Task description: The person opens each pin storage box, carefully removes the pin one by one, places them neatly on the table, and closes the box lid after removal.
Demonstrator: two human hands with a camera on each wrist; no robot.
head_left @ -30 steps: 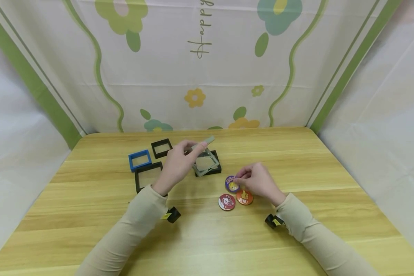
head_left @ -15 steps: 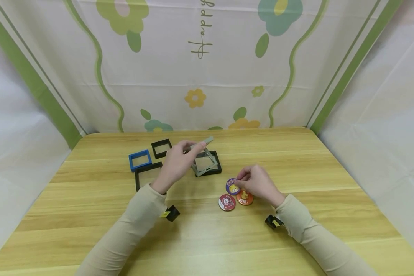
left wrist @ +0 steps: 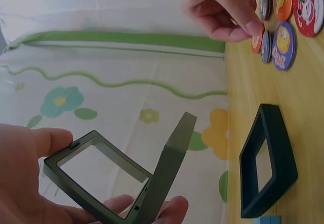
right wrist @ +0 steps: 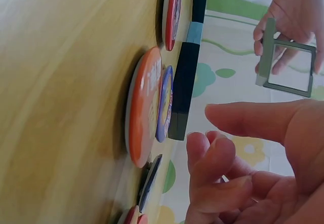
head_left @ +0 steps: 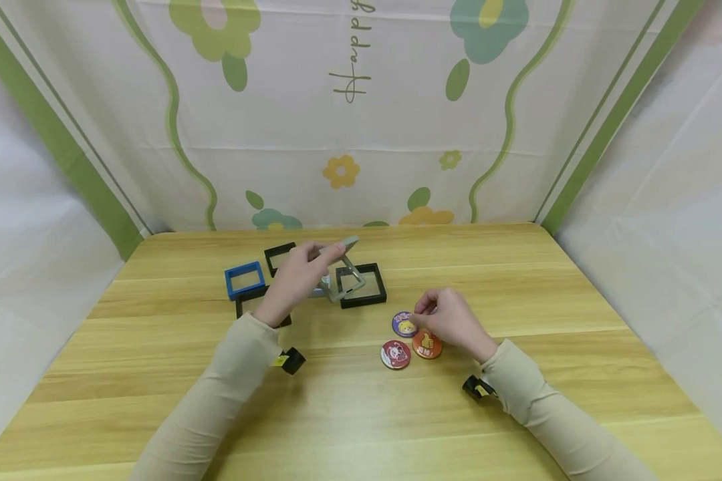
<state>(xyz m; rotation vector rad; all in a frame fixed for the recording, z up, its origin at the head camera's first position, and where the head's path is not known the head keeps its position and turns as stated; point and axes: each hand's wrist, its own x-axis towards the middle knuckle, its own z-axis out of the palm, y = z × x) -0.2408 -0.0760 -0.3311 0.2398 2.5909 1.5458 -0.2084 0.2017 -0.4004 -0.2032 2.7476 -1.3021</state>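
Observation:
My left hand [head_left: 295,277] holds a grey-green hinged display frame [left wrist: 164,171] by its edges above the table. In the left wrist view its two halves stand spread apart like an open book. My right hand [head_left: 451,321] hovers beside a purple button badge [head_left: 404,324], its fingers loosely bent. The right wrist view shows its thumb and fingers apart from the badges, with nothing held. An orange button badge [head_left: 427,343] and a red button badge [head_left: 395,354] lie next to the purple one, face up. More badges [left wrist: 265,4] show near the right hand in the left wrist view.
A black frame [head_left: 380,294] lies on the wooden table just behind the badges. Farther left are a blue frame [head_left: 228,284] and two more black frames, partly behind my left hand. A light blue frame [left wrist: 268,220] shows only at its edge. A printed cloth [head_left: 277,167] hangs behind.
My left hand has moved left with the display frame, whose halves now stand more spread. The purple badge has shifted slightly and lies flat, with the right fingers now off it.

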